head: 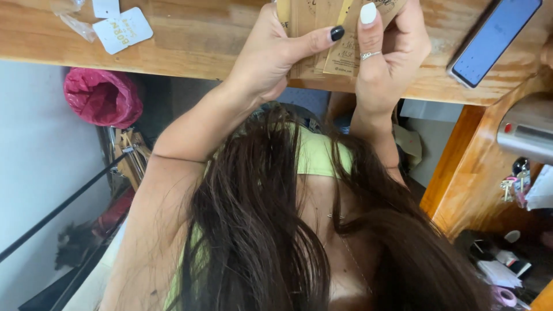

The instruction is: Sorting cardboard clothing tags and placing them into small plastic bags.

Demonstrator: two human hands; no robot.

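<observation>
My left hand (271, 55) and my right hand (389, 57) are raised together over the edge of a wooden table (190, 43). Between them they hold a small stack of brown paper cards (314, 34) with dark print. The left thumb, with a black nail, lies across the front of the cards. A right finger with a white nail and a thin ring presses on them from the other side. The top of the stack is cut off by the picture's edge. Long dark hair hangs below my arms and hides what lies under them.
A dark phone (494, 40) lies on the table at the right. White paper tags (122, 29) and clear plastic scraps (75, 17) lie at the left. Under the table sits a pink bag (102, 97). A silver object (527, 129) and keys (512, 184) are at the right.
</observation>
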